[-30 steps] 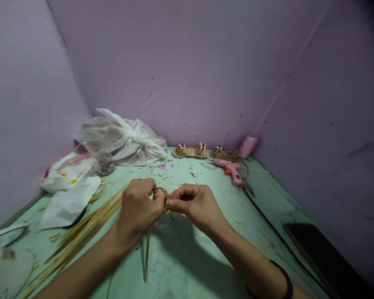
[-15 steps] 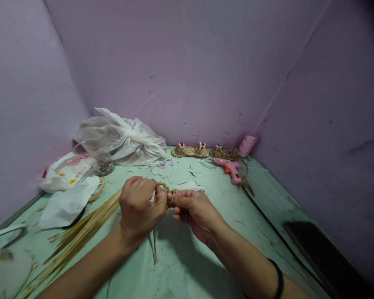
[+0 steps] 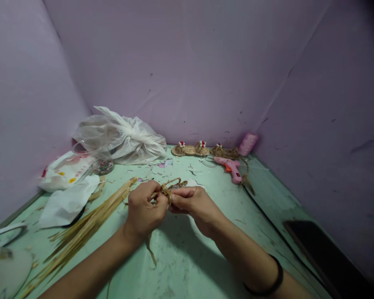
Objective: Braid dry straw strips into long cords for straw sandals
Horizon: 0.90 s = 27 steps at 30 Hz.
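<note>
A small knot of twisted straw cord (image 3: 167, 192) is pinched between my two hands above the table, with a loop standing out at its top right. My left hand (image 3: 146, 206) is closed on its left side, fingers curled in. From the right, my right hand (image 3: 191, 204) grips the cord between thumb and fingers. A loose strand hangs below my left hand. Part of the knot is hidden behind the fingertips. Left of my left hand lies a bundle of dry straw strips (image 3: 90, 224).
A pink glue gun (image 3: 232, 167) lies back right, its black cable running forward near a dark flat slab (image 3: 318, 249). A pink thread spool (image 3: 248, 143), woven straw pieces with red-and-white beads (image 3: 190, 150) and a tied plastic bag (image 3: 127, 137) line the wall. A white paper (image 3: 68, 203) lies left.
The cord has turned in my fingers, and its loop now points up and right beyond my right fingertips. My left hand has shifted slightly right, uncovering more of the straw bundle.
</note>
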### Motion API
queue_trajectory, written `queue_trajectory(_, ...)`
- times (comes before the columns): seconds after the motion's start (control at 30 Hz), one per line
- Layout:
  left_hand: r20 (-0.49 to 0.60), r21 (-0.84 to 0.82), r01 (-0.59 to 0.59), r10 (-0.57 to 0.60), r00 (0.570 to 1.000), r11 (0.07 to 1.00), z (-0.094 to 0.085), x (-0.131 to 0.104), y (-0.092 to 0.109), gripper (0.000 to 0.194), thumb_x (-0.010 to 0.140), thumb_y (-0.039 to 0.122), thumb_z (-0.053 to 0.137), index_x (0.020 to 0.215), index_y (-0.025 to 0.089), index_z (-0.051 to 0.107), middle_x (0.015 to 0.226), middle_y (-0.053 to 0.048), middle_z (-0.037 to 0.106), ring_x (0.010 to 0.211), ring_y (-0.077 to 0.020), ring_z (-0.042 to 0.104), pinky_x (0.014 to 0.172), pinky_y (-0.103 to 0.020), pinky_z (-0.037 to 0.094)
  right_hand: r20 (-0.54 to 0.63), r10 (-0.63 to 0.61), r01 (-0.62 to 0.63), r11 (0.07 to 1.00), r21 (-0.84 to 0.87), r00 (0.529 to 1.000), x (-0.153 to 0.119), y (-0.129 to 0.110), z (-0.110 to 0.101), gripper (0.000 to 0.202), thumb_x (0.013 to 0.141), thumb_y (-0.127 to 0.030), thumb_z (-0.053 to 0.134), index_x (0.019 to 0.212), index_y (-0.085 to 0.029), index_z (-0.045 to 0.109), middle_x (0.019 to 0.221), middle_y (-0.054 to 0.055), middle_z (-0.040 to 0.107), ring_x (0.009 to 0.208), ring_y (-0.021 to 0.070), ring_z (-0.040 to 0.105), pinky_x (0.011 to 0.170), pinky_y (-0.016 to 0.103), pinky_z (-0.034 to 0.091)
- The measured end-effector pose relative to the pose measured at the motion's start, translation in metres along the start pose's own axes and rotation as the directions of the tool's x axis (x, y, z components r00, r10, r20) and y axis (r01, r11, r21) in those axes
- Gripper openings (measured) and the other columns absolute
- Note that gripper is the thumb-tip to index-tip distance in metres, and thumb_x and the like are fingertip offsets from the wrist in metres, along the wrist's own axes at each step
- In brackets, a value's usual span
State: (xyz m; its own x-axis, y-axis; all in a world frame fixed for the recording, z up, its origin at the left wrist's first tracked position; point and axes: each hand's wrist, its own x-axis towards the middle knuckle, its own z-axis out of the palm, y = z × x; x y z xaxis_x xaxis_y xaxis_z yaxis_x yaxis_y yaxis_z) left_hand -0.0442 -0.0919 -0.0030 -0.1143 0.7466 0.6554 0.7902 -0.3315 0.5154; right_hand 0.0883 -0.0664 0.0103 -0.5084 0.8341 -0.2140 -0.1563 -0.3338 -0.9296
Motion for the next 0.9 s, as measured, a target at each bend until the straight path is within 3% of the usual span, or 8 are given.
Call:
queue_trajectory(0.2,0.167,-0.079,0.165,-0.15,0.975,0.983,0.004,-0.002,0.001,0.012,0.065,0.013,0.043,0.054,0.017,0.047,0.047,0.005,0.042,0.045,-0.0074,0.038,0.045,-0.02,0.029,-0.035,-0.146,0.132,0.959,-0.25,0.989,0.005,0.001,-0.001,0.006,0.059,-0.015,0.055,0.054,-0.013,0.053,0.049,-0.004,0.047,0.046,0.0051,0.038,0.046,0.019,0.031)
queue_trajectory(0.33,0.288,-0.097,0.288,-0.25,0.924,0.953,0.006,-0.002,-0.001,0.012,0.065,0.015,0.042,0.055,0.017,0.049,0.049,0.004,0.046,0.047,-0.0078,0.04,0.045,-0.019,0.029,-0.017,-0.222,0.2,0.905,-0.376,0.975,0.009,0.009,-0.005,0.004,0.061,-0.015,0.049,0.057,-0.014,0.05,0.052,-0.003,0.046,0.048,0.0059,0.037,0.046,0.02,0.027)
queue_trajectory(0.47,0.367,-0.049,0.345,-0.304,0.879,0.937,0.009,0.0,-0.006,0.012,0.064,0.019,0.043,0.056,0.017,0.052,0.051,0.004,0.049,0.051,-0.0091,0.043,0.048,-0.02,0.031,-0.021,-0.277,0.211,0.777,-0.592,0.961,0.009,0.011,-0.008,0.005,0.064,-0.017,0.046,0.06,-0.016,0.048,0.053,-0.004,0.044,0.049,0.0068,0.036,0.046,0.02,0.026)
queue_trajectory(0.6,0.376,0.001,0.356,-0.33,0.866,0.935,0.012,0.001,-0.009,0.013,0.063,0.021,0.043,0.052,0.017,0.047,0.048,0.005,0.044,0.049,-0.0089,0.04,0.047,-0.02,0.028,-0.045,-0.34,0.195,0.636,-0.747,0.939,0.012,0.013,-0.011,0.008,0.068,-0.018,0.042,0.06,-0.018,0.042,0.053,-0.004,0.043,0.049,0.0077,0.035,0.046,0.02,0.025)
queue_trajectory(0.67,0.383,0.012,0.344,-0.322,0.866,0.939,0.013,0.0,-0.008,0.013,0.063,0.021,0.043,0.052,0.017,0.046,0.047,0.005,0.042,0.048,-0.0087,0.039,0.047,-0.021,0.027,-0.053,-0.343,0.196,0.649,-0.735,0.938,0.015,0.015,-0.014,0.008,0.071,-0.02,0.04,0.063,-0.019,0.04,0.054,-0.004,0.042,0.05,0.008,0.036,0.046,0.02,0.026)
queue_trajectory(0.9,0.438,-0.04,0.328,-0.279,0.855,0.944,0.024,0.007,-0.001,0.012,0.06,0.02,0.042,0.05,0.017,0.047,0.047,0.004,0.044,0.049,-0.0092,0.041,0.049,-0.021,0.028,-0.13,-0.264,0.166,0.847,-0.505,0.956,0.028,0.02,-0.028,0.013,0.077,-0.029,0.035,0.069,-0.02,0.036,0.057,-0.006,0.036,0.048,0.0073,0.037,0.044,0.019,0.033)
